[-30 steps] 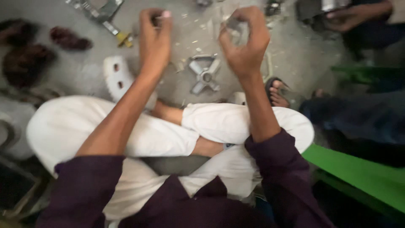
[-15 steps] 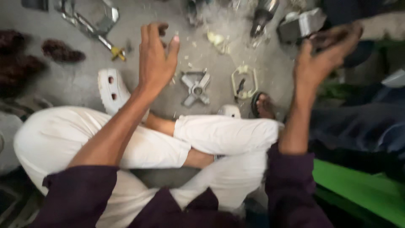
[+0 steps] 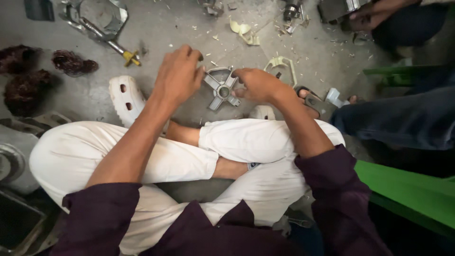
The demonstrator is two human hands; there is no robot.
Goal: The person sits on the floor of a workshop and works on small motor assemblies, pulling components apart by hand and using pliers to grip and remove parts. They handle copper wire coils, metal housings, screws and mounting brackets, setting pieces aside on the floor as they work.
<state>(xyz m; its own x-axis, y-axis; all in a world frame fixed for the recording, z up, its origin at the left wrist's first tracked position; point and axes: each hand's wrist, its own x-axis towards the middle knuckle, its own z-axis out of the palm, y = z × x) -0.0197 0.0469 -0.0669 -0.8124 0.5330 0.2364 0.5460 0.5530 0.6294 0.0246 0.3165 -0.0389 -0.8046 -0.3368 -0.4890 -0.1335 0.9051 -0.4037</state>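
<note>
Head view, work piece: a grey cross-shaped metal bracket (image 3: 221, 87) with a round hub lies flat on the concrete floor (image 3: 180, 23), just ahead of the person's crossed legs.
Head view, left hand: the left hand (image 3: 177, 76) sits at the bracket's left side, fingers curled down, fingertips at or just beside one arm of the cross; whether it grips the arm cannot be told.
Head view, right hand: the right hand (image 3: 258, 85) is at the bracket's right side, fingertips touching the right arm of the cross; a firm grasp cannot be confirmed.
Head view, posture: seated cross-legged, white trousers, dark purple sleeves.
Head view, surroundings: a white clog (image 3: 124, 97) lies left of the left hand; a cream plastic frame (image 3: 280, 68) lies just beyond the right hand; dark copper wire coils (image 3: 71, 61) lie at far left; a metal clamp ring with a yellow-tipped tool (image 3: 102, 21) lies at upper left.
Head view, other person: another person's hand (image 3: 367, 16) is at the top right, well apart from the bracket.
</note>
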